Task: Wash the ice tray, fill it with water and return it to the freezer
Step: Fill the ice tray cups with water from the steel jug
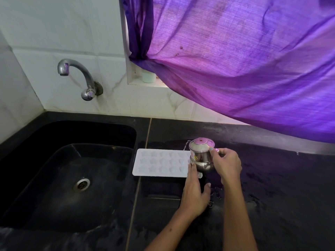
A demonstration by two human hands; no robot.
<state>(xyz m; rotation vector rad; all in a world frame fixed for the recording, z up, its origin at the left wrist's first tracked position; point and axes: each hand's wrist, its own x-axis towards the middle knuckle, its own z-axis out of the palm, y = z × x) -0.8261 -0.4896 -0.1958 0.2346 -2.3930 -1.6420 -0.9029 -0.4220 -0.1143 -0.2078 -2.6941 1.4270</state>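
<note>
Fingers (220,155) of the right hand (227,164) pinch the tilted steel pot (201,156); pour thinly (left hand (194,194), fingers relaxed, steadies) over the ice tray (161,164).

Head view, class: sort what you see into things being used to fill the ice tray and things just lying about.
In use:
ice tray on the counter
steel pot, tilted, pouring a thin stream of water into the tray
right hand, gripping the pot
left hand, fingers touching the pot

Lying about:
tap, not running
sink
purple curtain
small white container on the ledge
</note>
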